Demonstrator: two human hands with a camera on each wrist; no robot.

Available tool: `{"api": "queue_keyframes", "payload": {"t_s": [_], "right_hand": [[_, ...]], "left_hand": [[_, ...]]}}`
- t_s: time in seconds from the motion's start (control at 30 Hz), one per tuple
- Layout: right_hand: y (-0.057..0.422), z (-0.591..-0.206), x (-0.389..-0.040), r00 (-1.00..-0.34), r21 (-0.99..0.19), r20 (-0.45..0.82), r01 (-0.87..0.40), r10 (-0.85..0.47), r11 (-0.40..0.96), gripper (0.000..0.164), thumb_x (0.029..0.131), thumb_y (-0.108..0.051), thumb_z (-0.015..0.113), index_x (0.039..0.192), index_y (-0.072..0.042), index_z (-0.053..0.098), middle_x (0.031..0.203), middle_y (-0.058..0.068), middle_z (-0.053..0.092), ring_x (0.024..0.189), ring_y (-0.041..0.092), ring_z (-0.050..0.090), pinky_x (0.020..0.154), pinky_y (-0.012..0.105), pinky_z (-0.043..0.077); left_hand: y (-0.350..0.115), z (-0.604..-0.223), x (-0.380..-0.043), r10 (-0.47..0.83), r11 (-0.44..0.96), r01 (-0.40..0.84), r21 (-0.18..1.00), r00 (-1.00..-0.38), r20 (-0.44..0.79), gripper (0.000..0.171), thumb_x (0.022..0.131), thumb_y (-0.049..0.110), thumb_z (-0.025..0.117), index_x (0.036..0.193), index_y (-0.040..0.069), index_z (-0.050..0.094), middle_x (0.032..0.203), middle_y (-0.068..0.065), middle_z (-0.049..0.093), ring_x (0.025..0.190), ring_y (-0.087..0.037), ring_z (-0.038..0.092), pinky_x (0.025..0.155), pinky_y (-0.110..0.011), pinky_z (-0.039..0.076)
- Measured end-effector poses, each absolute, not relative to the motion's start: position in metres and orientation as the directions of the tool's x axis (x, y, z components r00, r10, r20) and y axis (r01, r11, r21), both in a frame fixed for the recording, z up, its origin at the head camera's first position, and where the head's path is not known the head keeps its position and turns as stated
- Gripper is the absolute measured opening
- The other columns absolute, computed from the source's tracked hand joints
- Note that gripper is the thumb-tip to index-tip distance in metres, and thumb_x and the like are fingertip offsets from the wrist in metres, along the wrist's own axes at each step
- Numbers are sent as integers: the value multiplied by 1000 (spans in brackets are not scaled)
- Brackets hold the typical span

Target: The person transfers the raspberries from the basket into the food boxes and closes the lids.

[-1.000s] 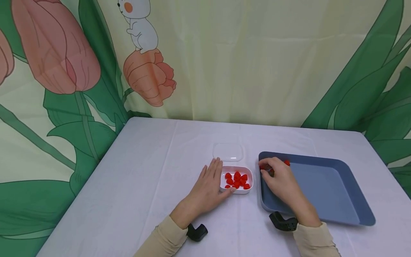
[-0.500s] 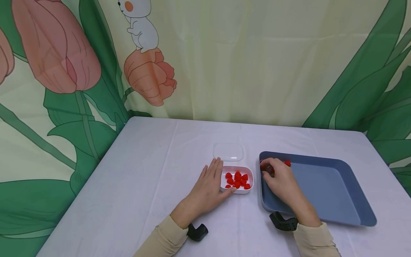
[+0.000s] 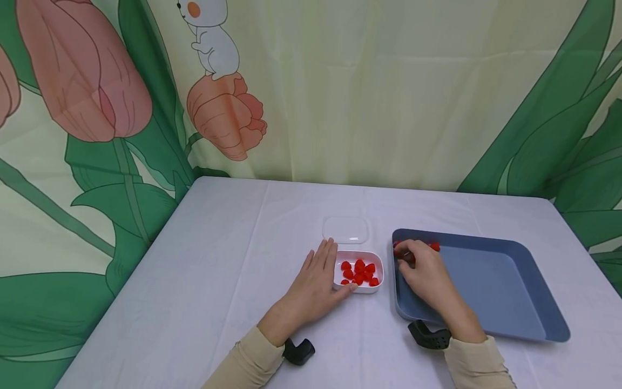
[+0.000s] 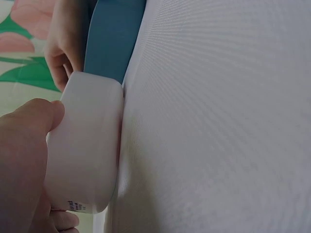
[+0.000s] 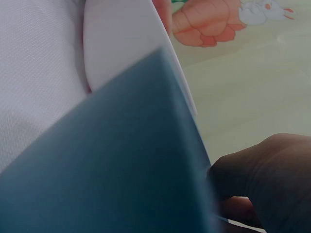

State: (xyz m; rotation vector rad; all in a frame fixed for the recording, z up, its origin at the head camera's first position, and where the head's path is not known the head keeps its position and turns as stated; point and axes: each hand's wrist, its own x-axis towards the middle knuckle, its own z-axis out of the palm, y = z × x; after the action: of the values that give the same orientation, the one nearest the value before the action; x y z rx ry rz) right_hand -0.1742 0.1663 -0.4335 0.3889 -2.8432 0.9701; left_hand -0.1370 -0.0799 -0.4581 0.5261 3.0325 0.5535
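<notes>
My left hand (image 3: 311, 286) lies along the left side of a small white box (image 3: 374, 289), its fingers straight and the thumb at the near rim. In the left wrist view the thumb (image 4: 51, 114) touches the box's wall. Several small red berry-like pieces (image 3: 358, 274) lie inside the box. My right hand (image 3: 427, 273) reaches into the far left corner of a blue-grey tray (image 3: 486, 286), fingers bent downward. Red pieces (image 3: 434, 246) show beside its knuckles and fingertips. I cannot tell whether a piece is between the right fingertips.
A clear lid (image 3: 345, 230) lies flat on the white-covered table (image 3: 243, 259), just behind the box. The tray stands a short gap right of the box. A printed curtain (image 3: 369, 97) hangs behind the table.
The right hand's fingertips have shifted slightly within the tray's corner, and a red piece shows more beside them. The left hand and the box have stayed in place.
</notes>
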Motion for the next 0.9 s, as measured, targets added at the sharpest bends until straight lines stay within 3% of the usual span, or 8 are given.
{"api": "queue_keyframes", "payload": {"t_s": [0.2, 0.6, 0.77, 0.9], "right_hand": [[169, -432, -174, -956, -576, 236, -283, -175, 766, 24, 84, 3, 66, 107, 0, 68, 103, 19, 66, 84, 27, 61, 74, 43, 58], [172, -429, -175, -963, -550, 239, -241, -126, 800, 27, 83, 7, 63, 109, 5, 68, 108, 26, 64, 98, 39, 55, 82, 55, 50], [176, -431, -175, -976, -535, 179, -205, -127, 820, 27, 84, 6, 61, 110, 5, 68, 105, 25, 65, 95, 38, 59, 83, 56, 52], [177, -434, -175, -985, -525, 119, -172, -128, 834, 27, 84, 4, 62, 111, 3, 67, 101, 21, 65, 87, 32, 59, 76, 49, 53]], "left_hand": [[-80, -458, -137, 324, 882, 320, 346, -945, 48, 95, 91, 58, 57, 158, 5, 17, 166, -11, 20, 155, -28, 17, 123, -52, 21], [-79, -458, -137, 332, 876, 328, 353, -942, 52, 93, 92, 57, 56, 158, 4, 16, 166, -11, 19, 155, -28, 16, 123, -52, 21], [-79, -458, -137, 334, 874, 329, 357, -941, 52, 93, 92, 57, 55, 158, 4, 16, 166, -11, 19, 155, -28, 15, 123, -52, 20], [-79, -459, -137, 331, 878, 325, 352, -942, 44, 94, 92, 57, 56, 158, 4, 17, 166, -11, 19, 155, -28, 15, 123, -52, 21]]}}
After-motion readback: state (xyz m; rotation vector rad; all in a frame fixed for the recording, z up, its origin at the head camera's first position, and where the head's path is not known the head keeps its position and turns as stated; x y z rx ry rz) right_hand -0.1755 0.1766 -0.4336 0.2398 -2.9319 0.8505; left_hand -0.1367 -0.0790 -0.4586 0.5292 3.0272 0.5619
